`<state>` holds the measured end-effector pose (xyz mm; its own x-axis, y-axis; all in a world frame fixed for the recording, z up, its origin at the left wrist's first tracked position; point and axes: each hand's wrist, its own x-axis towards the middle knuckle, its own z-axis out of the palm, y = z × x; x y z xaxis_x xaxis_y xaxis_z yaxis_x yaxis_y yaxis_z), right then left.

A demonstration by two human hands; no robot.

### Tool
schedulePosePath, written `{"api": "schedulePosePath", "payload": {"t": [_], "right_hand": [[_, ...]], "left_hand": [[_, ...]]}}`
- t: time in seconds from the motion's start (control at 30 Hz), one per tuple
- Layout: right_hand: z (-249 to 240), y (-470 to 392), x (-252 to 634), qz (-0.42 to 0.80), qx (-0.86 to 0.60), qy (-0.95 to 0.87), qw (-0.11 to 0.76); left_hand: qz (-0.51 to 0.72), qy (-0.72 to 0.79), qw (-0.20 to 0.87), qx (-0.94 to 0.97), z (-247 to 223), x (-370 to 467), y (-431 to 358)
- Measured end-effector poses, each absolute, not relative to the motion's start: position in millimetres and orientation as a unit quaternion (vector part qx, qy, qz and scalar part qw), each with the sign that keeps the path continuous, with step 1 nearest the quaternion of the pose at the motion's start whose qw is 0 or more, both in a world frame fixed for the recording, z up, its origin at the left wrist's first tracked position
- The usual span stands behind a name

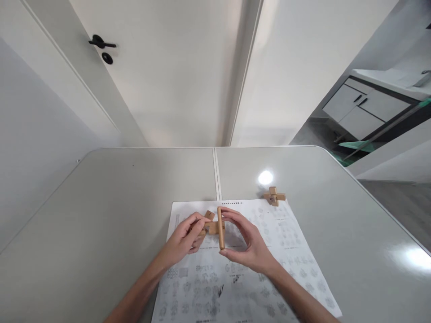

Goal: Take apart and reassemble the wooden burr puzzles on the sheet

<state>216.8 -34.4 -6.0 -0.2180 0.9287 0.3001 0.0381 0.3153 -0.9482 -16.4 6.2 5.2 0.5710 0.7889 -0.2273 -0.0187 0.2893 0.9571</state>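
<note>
Above the printed paper sheet (242, 269), my left hand (186, 237) is closed around a cluster of interlocking wooden puzzle pieces (212, 228). My right hand (247, 242) grips a slim wooden bar (221, 229) by its two ends, thumb below and fingers above. The bar stands crosswise against the right side of the cluster; whether it is joined to it I cannot tell. Part of the cluster lies hidden behind my left fingers. A small cross-shaped wooden block assembly (274, 196) with a dark mark rests at the sheet's top right corner.
The sheet lies on a grey table (101, 224) with a seam running down its middle. Beyond the far edge stands a white door with a black handle (101, 42). A white cabinet (367, 105) with a sink top is at the far right.
</note>
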Motion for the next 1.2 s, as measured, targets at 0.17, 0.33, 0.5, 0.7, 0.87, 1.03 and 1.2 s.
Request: {"api": "schedulePosePath", "payload": {"t": [0.17, 0.33, 0.5, 0.7, 0.87, 1.03, 1.2], "right_hand": [[-8.9, -34.2, 217.3, 0.46, -0.374, -0.632, 0.499], [-11.9, -33.3, 218.5, 0.476, -0.375, -0.629, 0.487], [-13.4, -32.6, 216.5, 0.479, -0.375, -0.618, 0.498], [-11.7, -33.6, 219.2, 0.521, -0.363, -0.614, 0.469], [-14.0, -33.9, 217.2, 0.501, -0.374, -0.616, 0.48], [-10.4, -32.9, 218.5, 0.515, -0.373, -0.622, 0.458], [-8.1, -33.5, 220.0, 0.517, -0.37, -0.632, 0.444]], "left_hand": [[0.274, 0.363, 0.725, 0.517, 3.8, -15.9, 7.0], [0.27, 0.367, 0.733, 0.505, 2.1, -16.2, 7.6], [0.282, 0.37, 0.729, 0.503, 0.7, -14.4, 6.8], [0.268, 0.367, 0.732, 0.508, 2.5, -15.5, 6.9], [0.271, 0.372, 0.73, 0.505, -0.2, -14.4, 6.5], [0.267, 0.369, 0.734, 0.505, -2.7, -13.9, 5.3], [0.259, 0.367, 0.733, 0.511, -2.1, -13.3, 3.8]]}}
